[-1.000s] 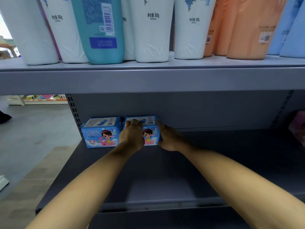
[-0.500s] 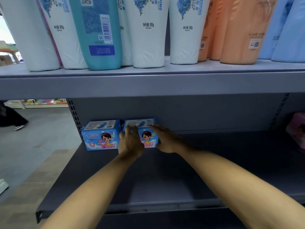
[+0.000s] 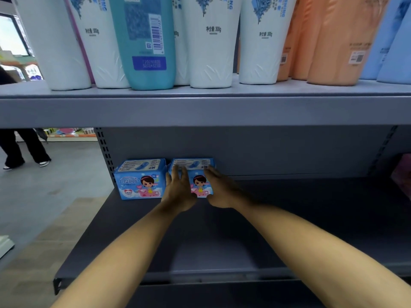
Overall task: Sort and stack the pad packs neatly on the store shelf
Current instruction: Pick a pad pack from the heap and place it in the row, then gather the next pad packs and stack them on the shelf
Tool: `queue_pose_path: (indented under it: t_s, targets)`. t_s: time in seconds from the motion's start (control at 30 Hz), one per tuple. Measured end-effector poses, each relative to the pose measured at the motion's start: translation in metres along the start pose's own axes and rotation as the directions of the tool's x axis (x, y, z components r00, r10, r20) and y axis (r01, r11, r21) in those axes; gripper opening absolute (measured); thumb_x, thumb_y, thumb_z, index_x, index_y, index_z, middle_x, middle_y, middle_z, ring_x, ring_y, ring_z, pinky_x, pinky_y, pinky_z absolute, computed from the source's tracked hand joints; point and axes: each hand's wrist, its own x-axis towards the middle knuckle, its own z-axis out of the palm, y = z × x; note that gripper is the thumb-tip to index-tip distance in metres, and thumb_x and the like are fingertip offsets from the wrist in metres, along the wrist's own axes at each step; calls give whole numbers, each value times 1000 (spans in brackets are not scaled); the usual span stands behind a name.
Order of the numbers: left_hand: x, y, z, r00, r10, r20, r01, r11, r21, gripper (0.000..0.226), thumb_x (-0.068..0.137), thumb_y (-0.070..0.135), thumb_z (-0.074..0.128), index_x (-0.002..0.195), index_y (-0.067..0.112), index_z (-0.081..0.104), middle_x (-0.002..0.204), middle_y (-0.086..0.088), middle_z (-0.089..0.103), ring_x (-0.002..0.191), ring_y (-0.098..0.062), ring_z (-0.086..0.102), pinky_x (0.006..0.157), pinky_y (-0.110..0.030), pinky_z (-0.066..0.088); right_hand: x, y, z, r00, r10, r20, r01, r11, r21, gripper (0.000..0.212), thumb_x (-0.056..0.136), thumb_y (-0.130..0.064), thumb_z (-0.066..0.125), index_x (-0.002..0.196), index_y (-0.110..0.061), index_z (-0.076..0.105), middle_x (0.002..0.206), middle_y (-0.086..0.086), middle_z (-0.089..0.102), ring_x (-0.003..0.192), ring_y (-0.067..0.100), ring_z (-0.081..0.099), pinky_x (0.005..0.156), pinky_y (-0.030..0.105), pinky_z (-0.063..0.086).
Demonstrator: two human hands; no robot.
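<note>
Head view: I am seeing the dark lower shelf (image 3: 289, 218) carrying two blue pad packs side by side at its back left. Left hand (image 3: 178, 192) and right hand (image 3: 219, 190) are lying flat-fingered against the right pack (image 3: 200, 182), clasping nothing; left pack (image 3: 140, 181) is sitting untouched.

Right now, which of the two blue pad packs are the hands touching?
The right-hand pack, farther from the shelf's open end; both hands rest on it. The left pack is untouched.
</note>
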Motion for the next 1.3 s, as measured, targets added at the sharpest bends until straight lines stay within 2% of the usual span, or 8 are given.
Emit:
queue_pose_path:
  t_s: [0.13, 0.3, 0.43, 0.5, 0.63, 0.8, 1.0, 1.3]
  targets:
    - [-6, 6, -3, 998, -12, -55, 14, 999, 38, 86, 88, 17, 63, 153, 14, 7, 159, -7, -4, 145, -36, 9, 107, -42, 40, -1, 3, -3, 1000, 9, 11, -10, 999, 45, 74, 81, -3, 67, 143, -8, 27, 149, 7, 23, 131, 23, 36, 94, 26, 40]
    - [-14, 14, -8, 994, -70, -83, 77, 994, 81, 84, 87, 16, 65, 152, 20, 11, 160, -6, 0, 138, -36, 29, 97, -42, 48, -3, 2, 0, 999, 44, 27, -46, 997, 58, 86, 84, -6, 66, 151, -18, 13, 159, 1, -1, 139, 25, 30, 102, 31, 42]
    - [-15, 17, -15, 983, -102, -152, 125, 981, 148, 75, 83, 18, 66, 145, 16, 25, 151, -8, 23, 128, -33, 36, 94, -41, 49, -3, 3, -4, 998, 65, -5, -65, 997, 33, 88, 84, -11, 67, 151, -18, 11, 157, 3, 8, 138, 25, 30, 105, 38, 41]
    - [-13, 19, -18, 980, -81, -183, 113, 979, 172, 70, 81, 21, 67, 141, 15, 30, 145, -8, 30, 128, -31, 35, 97, -40, 45, -3, 5, -7, 997, 75, -22, -74, 996, 39, 86, 83, -12, 67, 150, -18, 14, 154, 4, 17, 136, 25, 32, 104, 37, 41]
    - [-10, 24, -16, 984, -9, -179, 38, 986, 160, 77, 86, 28, 65, 148, 12, 23, 153, -10, 22, 142, -29, 20, 110, -39, 31, -6, 9, -10, 995, 85, -49, -83, 995, 46, 85, 83, -13, 68, 150, -17, 15, 152, 5, 21, 133, 23, 34, 101, 34, 39]
    - [-5, 39, -12, 985, 66, -161, -44, 990, 137, 72, 93, 34, 55, 150, 9, 18, 154, -9, 22, 144, -27, 17, 115, -39, 24, -14, 16, -20, 995, 81, -56, -78, 996, 46, 79, 83, -21, 68, 147, -15, 23, 148, 6, 29, 133, 24, 35, 107, 39, 37]
    - [-1, 71, -8, 973, 175, -147, -153, 977, 150, 79, 90, 38, 58, 150, 9, 17, 154, -8, 24, 143, -25, 20, 114, -37, 23, -36, 37, -42, 991, 131, -35, -132, 991, -37, 86, 90, -33, 60, 152, -14, 4, 160, 7, 1, 146, 25, 9, 115, 35, 17]
    - [-1, 150, 7, 951, 299, -73, -287, 948, 134, 78, 91, 39, 55, 152, 14, 12, 156, -6, 19, 143, -27, 19, 114, -41, 27, -86, 94, -78, 958, 286, -36, -287, 956, -63, 85, 91, -36, 58, 152, -20, 2, 160, 4, -5, 146, 26, 7, 114, 40, 20]
